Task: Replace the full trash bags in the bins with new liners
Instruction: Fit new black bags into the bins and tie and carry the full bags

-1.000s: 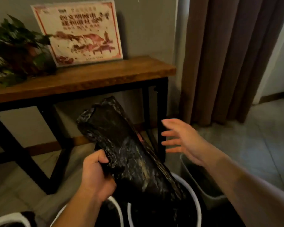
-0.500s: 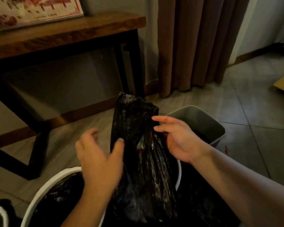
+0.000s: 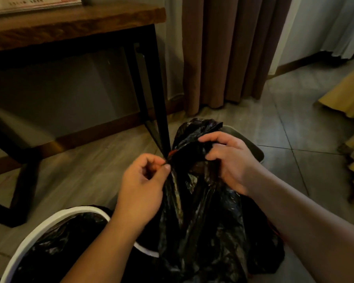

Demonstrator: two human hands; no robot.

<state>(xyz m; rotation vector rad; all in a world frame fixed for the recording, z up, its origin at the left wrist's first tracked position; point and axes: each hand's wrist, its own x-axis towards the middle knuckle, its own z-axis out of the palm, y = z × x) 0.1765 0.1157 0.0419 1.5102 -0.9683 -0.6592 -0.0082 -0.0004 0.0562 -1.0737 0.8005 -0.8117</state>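
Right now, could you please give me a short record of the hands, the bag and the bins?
left hand: pinches edge of black trash bag
right hand: grips the bag's top folds
bag: held up, lower part hiding white-rimmed bin right rim
white-rimmed bin: black plastic inside
grey bin: behind the bag, partly hidden
backdrop: wooden table, brown curtain

Bare forearms (image 3: pixel 307 219), bare left hand (image 3: pixel 140 188) and right hand (image 3: pixel 231 160)

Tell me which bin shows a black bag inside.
The white-rimmed bin at lower left: black plastic fills it. The grey bin behind the right hand shows only a bare wall.
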